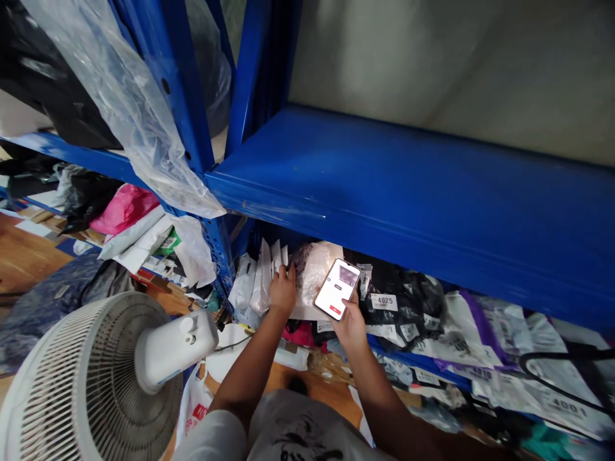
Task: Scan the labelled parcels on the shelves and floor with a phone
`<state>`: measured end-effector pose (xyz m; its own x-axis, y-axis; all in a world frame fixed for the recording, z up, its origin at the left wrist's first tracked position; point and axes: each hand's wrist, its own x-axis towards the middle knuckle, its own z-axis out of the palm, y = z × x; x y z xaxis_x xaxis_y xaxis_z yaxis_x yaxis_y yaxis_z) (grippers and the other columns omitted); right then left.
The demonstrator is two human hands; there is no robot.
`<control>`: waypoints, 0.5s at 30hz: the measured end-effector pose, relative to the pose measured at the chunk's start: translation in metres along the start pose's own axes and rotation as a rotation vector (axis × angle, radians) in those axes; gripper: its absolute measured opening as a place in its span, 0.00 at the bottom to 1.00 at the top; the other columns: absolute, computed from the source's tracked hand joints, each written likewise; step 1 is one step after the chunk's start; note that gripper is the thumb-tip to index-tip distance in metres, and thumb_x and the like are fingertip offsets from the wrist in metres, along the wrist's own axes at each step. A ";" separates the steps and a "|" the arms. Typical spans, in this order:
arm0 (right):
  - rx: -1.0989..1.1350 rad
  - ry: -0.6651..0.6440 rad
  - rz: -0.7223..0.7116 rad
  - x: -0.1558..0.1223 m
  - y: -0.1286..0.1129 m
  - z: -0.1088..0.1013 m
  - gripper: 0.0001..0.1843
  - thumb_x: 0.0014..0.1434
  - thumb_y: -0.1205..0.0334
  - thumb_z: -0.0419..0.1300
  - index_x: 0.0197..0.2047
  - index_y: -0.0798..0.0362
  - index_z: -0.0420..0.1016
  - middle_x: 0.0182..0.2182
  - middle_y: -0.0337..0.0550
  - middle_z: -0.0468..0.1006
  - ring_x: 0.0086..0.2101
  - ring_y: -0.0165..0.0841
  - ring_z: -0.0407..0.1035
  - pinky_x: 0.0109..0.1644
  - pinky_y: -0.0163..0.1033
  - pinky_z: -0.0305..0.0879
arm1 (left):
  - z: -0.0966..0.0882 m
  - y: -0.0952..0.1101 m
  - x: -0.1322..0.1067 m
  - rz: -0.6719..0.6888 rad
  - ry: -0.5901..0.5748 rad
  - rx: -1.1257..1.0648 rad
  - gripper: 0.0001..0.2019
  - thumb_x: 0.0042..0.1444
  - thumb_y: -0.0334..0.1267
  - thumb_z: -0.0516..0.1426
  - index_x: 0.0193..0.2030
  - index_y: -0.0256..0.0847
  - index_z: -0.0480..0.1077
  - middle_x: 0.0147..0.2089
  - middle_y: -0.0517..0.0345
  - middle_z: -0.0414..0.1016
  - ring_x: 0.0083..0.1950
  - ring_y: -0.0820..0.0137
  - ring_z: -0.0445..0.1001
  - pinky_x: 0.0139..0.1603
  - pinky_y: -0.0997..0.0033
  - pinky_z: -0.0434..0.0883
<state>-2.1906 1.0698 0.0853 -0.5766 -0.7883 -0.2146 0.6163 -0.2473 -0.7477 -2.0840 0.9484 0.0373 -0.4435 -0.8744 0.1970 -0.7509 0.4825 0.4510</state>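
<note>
My right hand [349, 323] holds a smartphone [337, 289] with a lit white screen, tilted toward me in front of the lower shelf. My left hand [283, 289] reaches under the blue shelf [408, 192], its fingers pressed against upright white and clear plastic parcels [263, 278]. A clear bagged parcel [312, 272] lies between the two hands. Black and white parcels with numbered labels, one reading 4025 [384, 301], lie to the right of the phone.
A white fan [91, 378] stands at the lower left, close to my left arm. Blue rack posts [192, 115] rise at the centre left, with plastic bags [129, 102] hanging over them. More parcels [144, 237] pile on the left shelf and the wooden floor [24, 256].
</note>
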 end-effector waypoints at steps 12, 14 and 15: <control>-0.017 -0.009 -0.024 0.003 0.006 -0.006 0.36 0.45 0.67 0.62 0.58 0.33 0.65 0.48 0.32 0.80 0.42 0.44 0.78 0.51 0.60 0.69 | -0.012 0.001 0.001 -0.121 0.057 0.181 0.24 0.64 0.48 0.46 0.40 0.33 0.78 0.51 0.39 0.69 0.51 0.52 0.65 0.49 0.50 0.67; -0.030 -0.012 -0.026 0.004 0.007 -0.007 0.36 0.45 0.67 0.62 0.57 0.33 0.65 0.48 0.32 0.80 0.42 0.44 0.78 0.51 0.59 0.69 | -0.010 0.005 0.002 -0.014 0.055 0.214 0.24 0.63 0.48 0.48 0.40 0.31 0.79 0.52 0.36 0.70 0.55 0.49 0.64 0.56 0.44 0.62; -0.036 -0.010 -0.028 0.004 0.007 -0.007 0.36 0.45 0.67 0.62 0.57 0.33 0.65 0.49 0.32 0.80 0.43 0.43 0.78 0.51 0.59 0.69 | -0.008 0.005 0.004 0.074 0.032 0.205 0.20 0.63 0.43 0.49 0.40 0.32 0.79 0.53 0.37 0.70 0.57 0.50 0.62 0.59 0.44 0.59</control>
<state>-2.1924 1.0693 0.0747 -0.5878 -0.7870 -0.1873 0.5804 -0.2490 -0.7754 -2.0856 0.9472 0.0476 -0.4874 -0.8359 0.2523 -0.8024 0.5428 0.2482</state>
